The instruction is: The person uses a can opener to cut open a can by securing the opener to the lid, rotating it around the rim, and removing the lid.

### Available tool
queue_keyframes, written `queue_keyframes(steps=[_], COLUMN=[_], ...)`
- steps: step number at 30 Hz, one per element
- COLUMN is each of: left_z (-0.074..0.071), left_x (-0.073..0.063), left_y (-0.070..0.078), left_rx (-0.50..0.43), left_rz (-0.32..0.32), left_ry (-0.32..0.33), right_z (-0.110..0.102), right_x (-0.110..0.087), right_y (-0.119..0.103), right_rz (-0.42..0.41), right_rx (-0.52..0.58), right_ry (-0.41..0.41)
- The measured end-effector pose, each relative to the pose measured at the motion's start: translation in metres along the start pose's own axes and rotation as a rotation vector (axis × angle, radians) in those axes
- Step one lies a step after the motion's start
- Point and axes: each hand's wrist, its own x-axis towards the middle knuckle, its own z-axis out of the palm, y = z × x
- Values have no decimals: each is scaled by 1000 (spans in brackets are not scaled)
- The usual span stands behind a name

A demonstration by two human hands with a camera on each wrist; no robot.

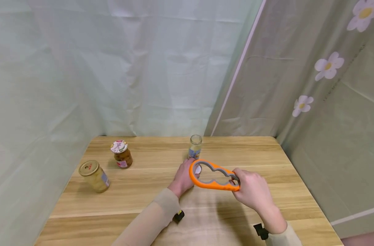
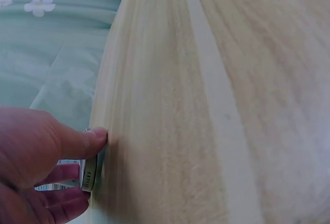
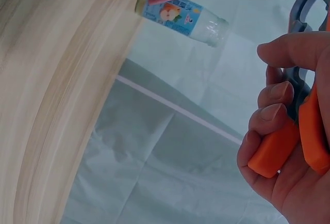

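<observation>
My left hand pinches a round metal jar lid between thumb and fingers, its edge close to the table top. Right behind that hand stands an open glass jar with a blue fruit label, its mouth uncovered. In the right wrist view the label shows a fruit picture, and the lid is beside the jar's base. My right hand grips the handles of an orange jar opener with a grey toothed inner edge. The opener is raised over the table, its looped end overlapping the left hand in the head view.
At the left of the wooden table stand two lidded jars: one with pale contents and a gold lid, and one with brown contents and a patterned lid. A pale curtain hangs behind the table, with a flowered one to the right.
</observation>
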Motion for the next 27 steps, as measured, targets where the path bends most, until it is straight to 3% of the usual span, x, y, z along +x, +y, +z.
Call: queue_keyframes(steps=[12,27], left_z=[4,3], left_x=[3,1], left_y=[-3,-4], left_rx=[37,-85], left_rz=[-31,-75], left_ry=[-10,5], right_z=[-1,1], right_x=[-2,0], right_y=[-2,-4], right_rz=[5,5], right_rx=[-1,1], right_ry=[-20,-11])
